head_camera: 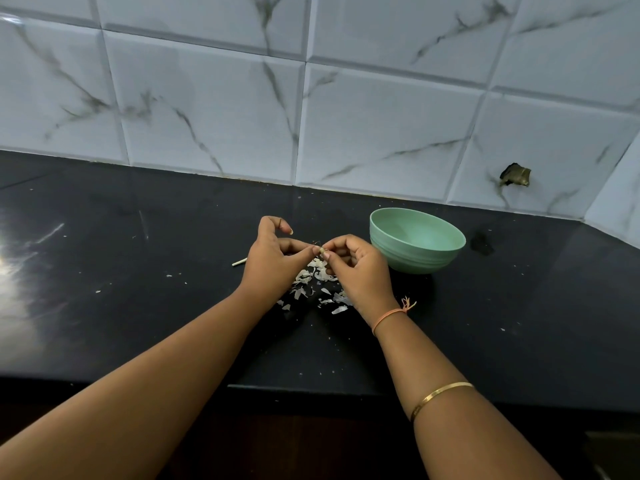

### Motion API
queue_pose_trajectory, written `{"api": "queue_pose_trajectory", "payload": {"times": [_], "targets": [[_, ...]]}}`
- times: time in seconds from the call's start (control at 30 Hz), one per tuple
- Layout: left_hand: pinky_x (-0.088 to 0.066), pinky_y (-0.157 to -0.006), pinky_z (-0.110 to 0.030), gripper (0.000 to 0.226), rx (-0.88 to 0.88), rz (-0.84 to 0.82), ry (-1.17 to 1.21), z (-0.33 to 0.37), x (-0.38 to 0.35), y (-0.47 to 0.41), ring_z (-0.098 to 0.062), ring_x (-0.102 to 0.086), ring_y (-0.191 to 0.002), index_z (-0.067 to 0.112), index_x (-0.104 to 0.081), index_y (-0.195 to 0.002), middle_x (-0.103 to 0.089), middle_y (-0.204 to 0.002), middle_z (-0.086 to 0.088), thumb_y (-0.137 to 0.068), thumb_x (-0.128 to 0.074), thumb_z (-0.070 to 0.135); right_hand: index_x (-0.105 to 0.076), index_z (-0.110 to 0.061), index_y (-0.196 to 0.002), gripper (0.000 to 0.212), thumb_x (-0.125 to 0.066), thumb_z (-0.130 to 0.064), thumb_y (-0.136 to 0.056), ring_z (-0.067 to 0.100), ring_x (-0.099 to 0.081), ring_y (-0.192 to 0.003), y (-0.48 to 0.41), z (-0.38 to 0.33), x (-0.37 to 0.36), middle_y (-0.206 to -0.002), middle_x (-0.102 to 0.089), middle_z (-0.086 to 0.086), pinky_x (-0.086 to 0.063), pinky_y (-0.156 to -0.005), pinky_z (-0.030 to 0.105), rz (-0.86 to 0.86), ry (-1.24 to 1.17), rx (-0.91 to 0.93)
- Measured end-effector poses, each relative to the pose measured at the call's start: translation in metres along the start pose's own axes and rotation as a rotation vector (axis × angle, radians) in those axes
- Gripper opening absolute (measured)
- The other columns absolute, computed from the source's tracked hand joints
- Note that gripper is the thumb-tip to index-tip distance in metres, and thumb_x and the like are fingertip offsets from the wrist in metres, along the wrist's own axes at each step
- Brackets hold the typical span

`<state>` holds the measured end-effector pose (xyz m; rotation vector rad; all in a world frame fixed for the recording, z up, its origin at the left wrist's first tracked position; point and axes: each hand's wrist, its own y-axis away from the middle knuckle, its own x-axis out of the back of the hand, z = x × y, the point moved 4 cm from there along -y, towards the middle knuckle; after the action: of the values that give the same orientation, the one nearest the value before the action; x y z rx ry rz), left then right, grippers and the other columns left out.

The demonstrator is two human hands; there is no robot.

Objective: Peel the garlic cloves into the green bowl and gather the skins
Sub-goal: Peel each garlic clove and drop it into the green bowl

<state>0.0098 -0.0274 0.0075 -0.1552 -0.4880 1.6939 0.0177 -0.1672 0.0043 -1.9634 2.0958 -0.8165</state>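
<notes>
A small pale garlic clove (322,250) is pinched between the fingertips of both hands above the black counter. My left hand (273,258) holds it from the left with thumb and finger, the index finger arched up. My right hand (356,268) pinches it from the right, fingers curled. Beneath the hands lies a loose heap of white garlic skins (313,284). The green bowl (415,240) stands just right of my right hand; the part of its inside that I see holds nothing.
A thin pale stalk (239,262) lies on the black counter (138,271) left of my left hand. Small skin flecks are scattered about. The tiled wall (311,116) rises behind, with a dark broken hole (515,175) at right. The counter's front edge runs below my forearms.
</notes>
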Motion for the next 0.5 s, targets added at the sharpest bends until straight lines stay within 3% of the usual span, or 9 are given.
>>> {"api": "queue_pose_trajectory", "payload": {"times": [0.23,0.37,0.5], "targets": [[-0.046,-0.067,-0.015,0.04,0.014,-0.022,0.009,-0.0028,-0.0002,-0.0005,-0.003,-0.063,-0.066,0.023,-0.033,-0.091,-0.07,-0.069,0.008,-0.083,-0.07,0.012,-0.067,-0.019,-0.078,0.019,-0.063,-0.001,-0.082,0.002,-0.058,-0.065,0.001,0.0007,-0.001,-0.072,-0.064,-0.007,-0.049,-0.065,0.021,-0.024,0.035,0.025],[-0.045,-0.067,-0.018,0.039,0.02,-0.015,0.004,-0.0029,-0.0005,-0.0004,-0.004,-0.06,-0.064,0.018,-0.032,-0.095,-0.069,-0.07,0.005,-0.083,-0.069,0.011,-0.064,-0.025,-0.074,0.027,-0.063,0.0,-0.083,0.006,-0.059,-0.066,0.0009,-0.0001,-0.0018,-0.073,-0.065,-0.004,-0.051,-0.065,0.024,-0.03,0.007,0.006],[-0.045,-0.067,-0.02,0.04,0.037,-0.007,-0.019,-0.0034,-0.0008,-0.0004,-0.007,-0.06,-0.065,0.017,-0.032,-0.097,-0.069,-0.073,0.003,-0.083,-0.069,0.011,-0.062,-0.019,-0.075,0.024,-0.061,0.004,-0.083,0.007,-0.058,-0.069,0.0001,-0.0048,-0.0018,-0.073,-0.063,-0.002,-0.054,-0.069,0.028,-0.014,-0.137,-0.037]]}}
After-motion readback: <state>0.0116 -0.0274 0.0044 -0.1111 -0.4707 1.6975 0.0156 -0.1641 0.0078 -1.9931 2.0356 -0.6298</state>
